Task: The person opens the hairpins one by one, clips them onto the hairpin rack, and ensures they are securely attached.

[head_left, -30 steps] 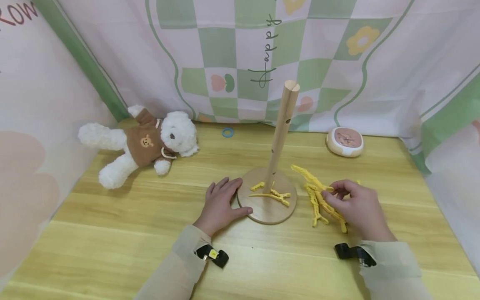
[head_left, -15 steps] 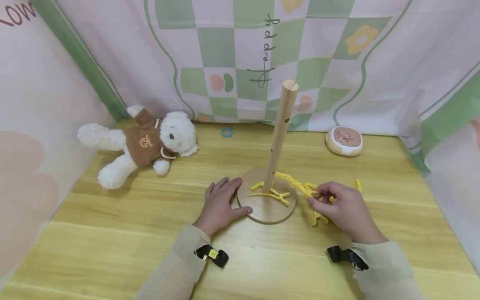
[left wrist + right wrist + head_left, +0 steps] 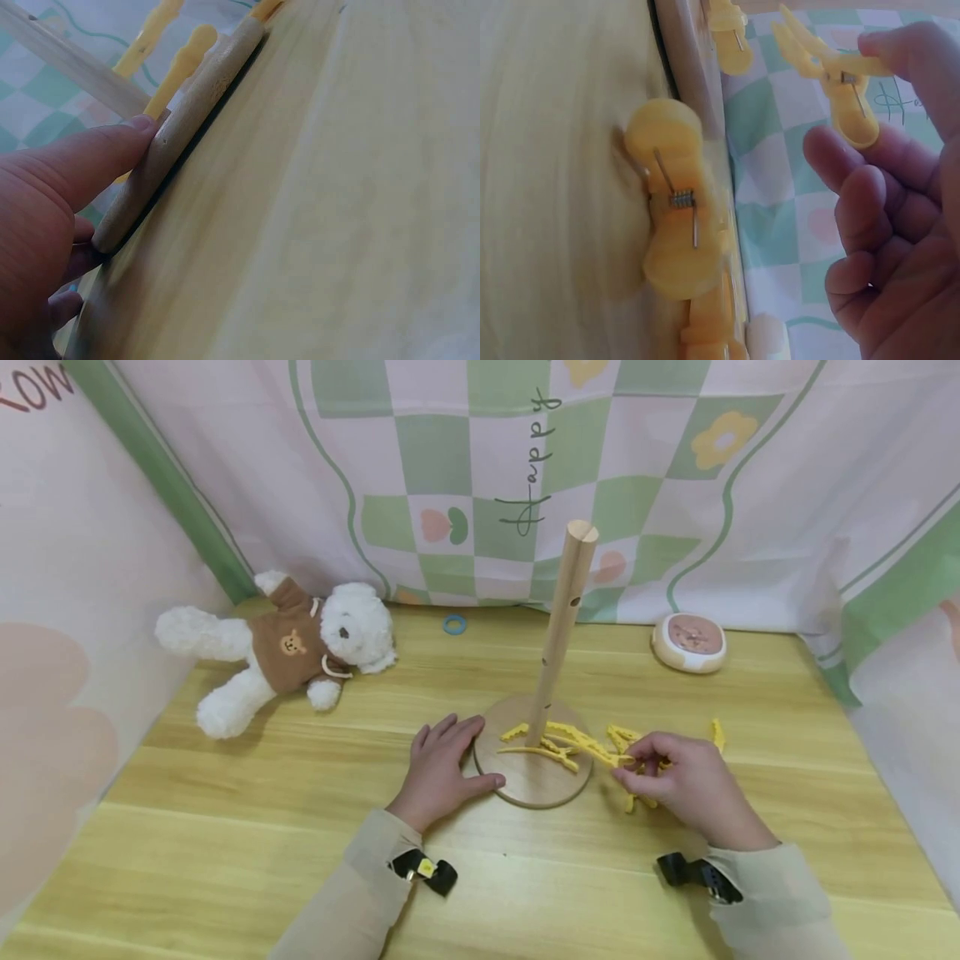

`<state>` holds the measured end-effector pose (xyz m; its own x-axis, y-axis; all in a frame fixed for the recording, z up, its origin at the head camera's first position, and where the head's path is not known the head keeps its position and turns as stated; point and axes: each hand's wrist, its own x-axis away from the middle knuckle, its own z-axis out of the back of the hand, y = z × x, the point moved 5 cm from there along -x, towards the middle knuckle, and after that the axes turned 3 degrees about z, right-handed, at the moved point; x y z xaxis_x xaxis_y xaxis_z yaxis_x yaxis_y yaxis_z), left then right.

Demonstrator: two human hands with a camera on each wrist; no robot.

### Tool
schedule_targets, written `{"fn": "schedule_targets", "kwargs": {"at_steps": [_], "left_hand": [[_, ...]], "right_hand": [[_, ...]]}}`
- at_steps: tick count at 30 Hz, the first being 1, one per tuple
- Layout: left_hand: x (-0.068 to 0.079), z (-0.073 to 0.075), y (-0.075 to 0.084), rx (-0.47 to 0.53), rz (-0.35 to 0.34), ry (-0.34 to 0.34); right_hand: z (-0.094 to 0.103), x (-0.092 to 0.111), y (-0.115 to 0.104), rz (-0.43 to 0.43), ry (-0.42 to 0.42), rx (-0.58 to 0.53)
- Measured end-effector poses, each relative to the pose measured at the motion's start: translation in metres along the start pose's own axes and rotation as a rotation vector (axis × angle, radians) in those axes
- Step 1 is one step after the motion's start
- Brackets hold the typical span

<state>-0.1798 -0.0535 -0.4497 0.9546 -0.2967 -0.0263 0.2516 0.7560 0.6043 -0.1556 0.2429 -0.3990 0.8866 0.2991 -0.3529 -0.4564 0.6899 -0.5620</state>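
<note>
A yellow spring hair clip (image 3: 585,741) is pinched between the thumb and fingers of my right hand (image 3: 697,787). Its long tip reaches over the round wooden base (image 3: 525,792), near the foot of the upright post (image 3: 562,618). Seen from the right wrist, the held clip (image 3: 847,86) has its jaws a little apart. My left hand (image 3: 446,772) holds the base's left rim, thumb on the near side and fingers on the far side. More yellow clips (image 3: 558,758) lie on the base around the post; whether they touch the held one cannot be seen.
Several loose yellow clips (image 3: 621,737) lie on the table, partly hidden behind my right hand. A white plush toy (image 3: 288,647) in brown lies at the left. Farther back are a blue ring (image 3: 453,625) and a pink-topped white device (image 3: 690,643). A printed curtain (image 3: 510,460) borders the table.
My right hand has brought the clip leftward from the loose clips to over the base. Over the last half second its tip has dropped lower. My left hand has stayed put.
</note>
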Motion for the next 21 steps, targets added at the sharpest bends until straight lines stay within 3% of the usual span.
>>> {"fn": "schedule_targets", "kwargs": {"at_steps": [21], "left_hand": [[0.000,-0.001,-0.001,-0.010,-0.003,-0.004]], "right_hand": [[-0.015,-0.003,-0.005,0.042,0.043,0.075]]}}
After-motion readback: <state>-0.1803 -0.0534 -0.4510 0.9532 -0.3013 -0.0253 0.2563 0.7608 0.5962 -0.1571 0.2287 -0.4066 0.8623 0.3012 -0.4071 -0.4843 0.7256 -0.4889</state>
